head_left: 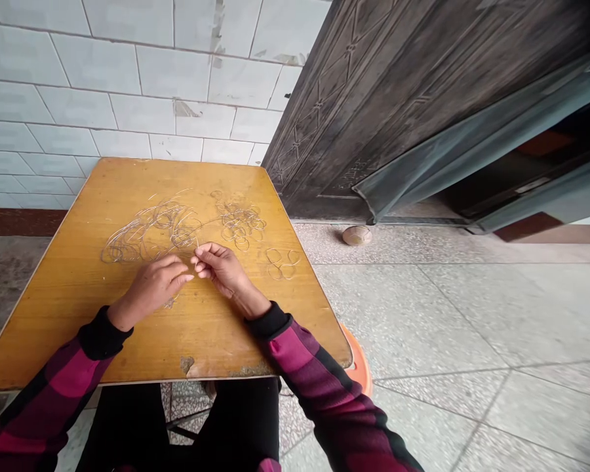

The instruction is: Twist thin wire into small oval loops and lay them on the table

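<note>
Sitting at a small yellow wooden table [78, 308], a person in dark sleeves checked with magenta is working with both bare hands over fine metal wire. At the far left, a white tiled wall [54, 98] is rising behind the table.

On the tabletop, a loose tangle of wire [137, 239] is lying just beyond the left hand [152, 285]. That hand is resting palm down, with its fingers drawn together and pointing right. Its fingertips are meeting those of the right hand, but whether they are gripping anything is too fine to tell.

The right hand [223, 269] is lying just beside it near the middle of the table. Its thumb and forefinger are pinching closed on a thin wire [197, 246], which is standing up a little way toward the tangle.

Beyond the right hand, a cluster of wire loops [240, 223] is lying flat. Further right, 3 separate loops [281, 262] are lying together near the table's right edge.

An orange stool [360, 367] is showing from under the table's front right corner. On the speckled floor to the right, a small round object [356, 235] is lying just in front of a dark patterned door [423, 98].
</note>
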The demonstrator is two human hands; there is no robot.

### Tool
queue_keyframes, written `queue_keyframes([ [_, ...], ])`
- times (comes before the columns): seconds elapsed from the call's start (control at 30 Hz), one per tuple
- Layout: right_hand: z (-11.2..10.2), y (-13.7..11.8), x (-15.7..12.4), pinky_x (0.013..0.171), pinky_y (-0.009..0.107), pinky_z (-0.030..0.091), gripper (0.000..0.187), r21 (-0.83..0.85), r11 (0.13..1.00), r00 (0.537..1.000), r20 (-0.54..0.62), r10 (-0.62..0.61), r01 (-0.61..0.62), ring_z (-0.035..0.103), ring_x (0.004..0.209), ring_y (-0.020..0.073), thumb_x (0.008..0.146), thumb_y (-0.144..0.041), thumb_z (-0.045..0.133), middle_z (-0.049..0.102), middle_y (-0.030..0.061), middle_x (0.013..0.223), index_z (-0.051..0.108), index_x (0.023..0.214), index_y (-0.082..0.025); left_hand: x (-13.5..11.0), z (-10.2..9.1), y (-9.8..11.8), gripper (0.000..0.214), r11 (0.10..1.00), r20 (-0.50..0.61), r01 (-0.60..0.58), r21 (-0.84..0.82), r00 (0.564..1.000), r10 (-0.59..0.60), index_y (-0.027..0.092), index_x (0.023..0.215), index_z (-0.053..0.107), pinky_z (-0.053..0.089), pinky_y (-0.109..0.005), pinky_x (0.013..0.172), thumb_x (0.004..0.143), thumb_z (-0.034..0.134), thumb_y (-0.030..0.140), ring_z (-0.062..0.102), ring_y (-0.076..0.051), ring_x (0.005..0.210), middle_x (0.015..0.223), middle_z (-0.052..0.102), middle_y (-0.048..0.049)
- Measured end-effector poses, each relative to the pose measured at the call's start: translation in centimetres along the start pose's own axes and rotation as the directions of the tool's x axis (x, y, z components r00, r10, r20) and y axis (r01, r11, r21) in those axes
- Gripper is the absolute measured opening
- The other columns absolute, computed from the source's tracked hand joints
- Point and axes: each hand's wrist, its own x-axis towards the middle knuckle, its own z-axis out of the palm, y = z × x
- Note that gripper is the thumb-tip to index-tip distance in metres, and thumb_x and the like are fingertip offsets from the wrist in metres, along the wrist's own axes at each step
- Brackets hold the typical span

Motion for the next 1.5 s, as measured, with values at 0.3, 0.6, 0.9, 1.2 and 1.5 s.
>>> queue_keyframes([
  [0.3,-1.2,-2.2,0.1,0.039,0.008,0.047,0.011,0.166,0.986,0.99,-0.128,0.054,-0.033,0.055,0.041,0.0031,0.084,-0.013,0.065,0.066,-0.0044,0.059,0.059,0.075,-0.016,-0.1,-0.7,-1.4,0.027,0.975,-0.102,0.18,0.134,0.981,-0.167,0.018,0.087,0.066,0.045,-0.03,0.073,0.095,0.046,0.033,0.062,-0.019,0.082,0.089,0.067,-0.0072],
  [0.6,-1.1,-3.3,-1.7,0.032,0.005,0.034,0.017,0.196,0.954,0.962,0.194,0.191,-0.229,0.046,0.039,0.0006,0.074,-0.016,0.074,0.062,-0.0038,0.057,0.057,0.07,-0.014,-0.2,-1.5,-1.8,0.027,0.936,-0.126,0.318,0.151,0.945,-0.301,0.018,0.106,0.066,0.045,-0.031,0.063,0.084,0.061,0.033,0.061,-0.021,0.075,0.095,0.065,-0.0102],
  [0.9,-1.1,-3.5,-2.2,0.028,0.007,0.022,0.01,0.009,0.934,0.888,0.316,0.335,-0.356,0.027,0.031,-0.0014,0.077,-0.019,0.067,0.054,-0.0074,0.048,0.06,0.074,-0.013,0.3,-1.2,-0.1,0.025,0.211,0.344,0.433,-0.876,0.869,-0.355,0.015,0.089,0.064,0.039,-0.021,0.042,0.077,0.068,0.036,0.048,-0.007,0.048,0.08,0.069,-0.0068],
  [1.2,-1.3,-2.4,-1.6,0.027,0.008,0.019,0.008,-0.075,0.918,0.889,0.23,0.396,-0.389,0.03,0.03,-0.0007,0.075,-0.017,0.067,0.057,-0.0061,0.048,0.064,0.076,-0.01,0.3,-1.1,0.6,0.023,0.441,-0.022,0.186,-0.878,0.905,-0.424,0.018,0.1,0.066,0.051,-0.024,0.055,0.078,0.071,0.024,0.061,-0.01,0.061,0.086,0.066,-0.0021],
  [1.5,-0.9,-1.0,-1.5,0.027,0.008,0.023,0.017,-0.139,0.908,0.862,0.286,0.419,-0.395,0.036,0.03,-0.0004,0.075,-0.025,0.071,0.06,-0.0049,0.049,0.066,0.079,-0.01,0.2,-1.0,0.6,0.024,0.418,0.02,0.255,-0.872,0.871,-0.49,0.013,0.074,0.07,0.048,-0.024,0.047,0.081,0.068,0.036,0.057,-0.01,0.05,0.065,0.066,-0.0026],
])
